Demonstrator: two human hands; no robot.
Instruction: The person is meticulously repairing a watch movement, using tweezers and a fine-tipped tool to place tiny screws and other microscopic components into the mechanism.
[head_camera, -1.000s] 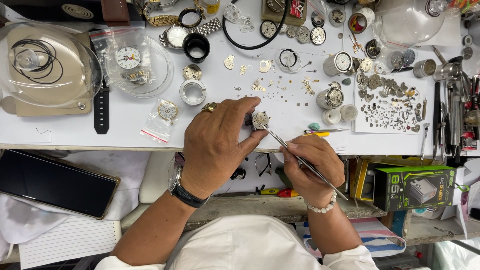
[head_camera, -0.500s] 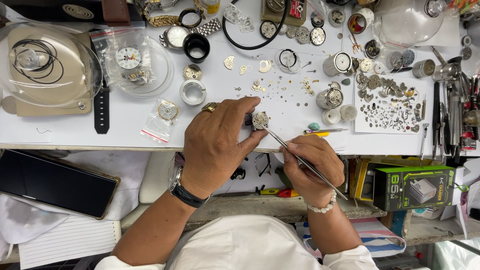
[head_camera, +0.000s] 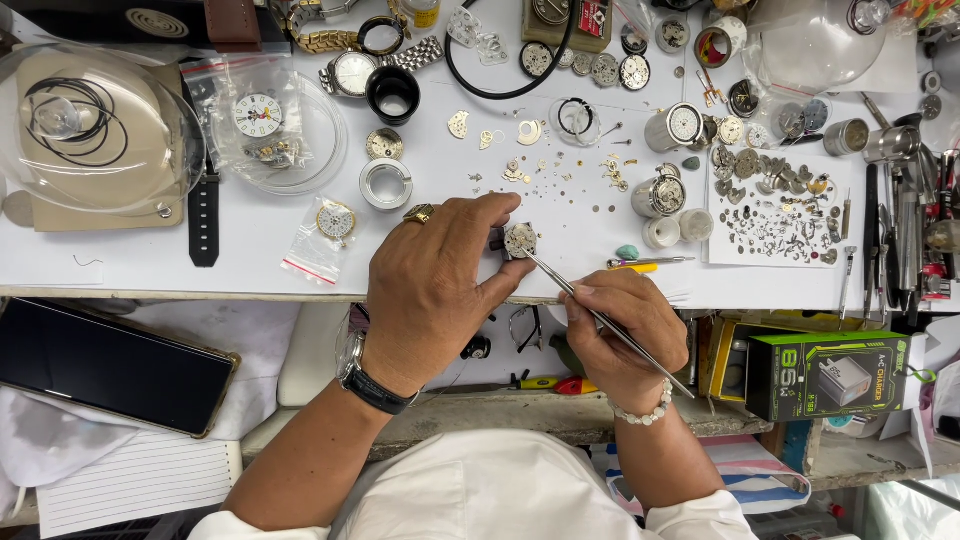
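**Small watch movement held at the table edge, tweezers applied**

Left hand (head_camera: 435, 285): gold ring, dark wristwatch; thumb and fingers clenched around a small round silver watch movement (head_camera: 520, 240), held at the near edge of the white table (head_camera: 250, 260).

Right hand (head_camera: 622, 335): white bead bracelet; grasping slim steel tweezers (head_camera: 600, 320), whose tips touch the movement from its 4 o'clock side.

Around the movement:
- 12 o'clock: scattered tiny brass gears and screws (head_camera: 560, 180).
- 3 o'clock: yellow-handled screwdriver (head_camera: 645, 264), small green lump, just beside it.
- 2 o'clock: white paper sheet heaped with metal watch parts (head_camera: 780, 215).
- 9 o'clock: clear plastic bag with a gold dial (head_camera: 328, 228); beyond it, black watch strap (head_camera: 203, 215).
- 10 o'clock: clear glass dome over black rubber rings (head_camera: 90, 125).
- 8 o'clock, below the table: black smartphone (head_camera: 110, 365).
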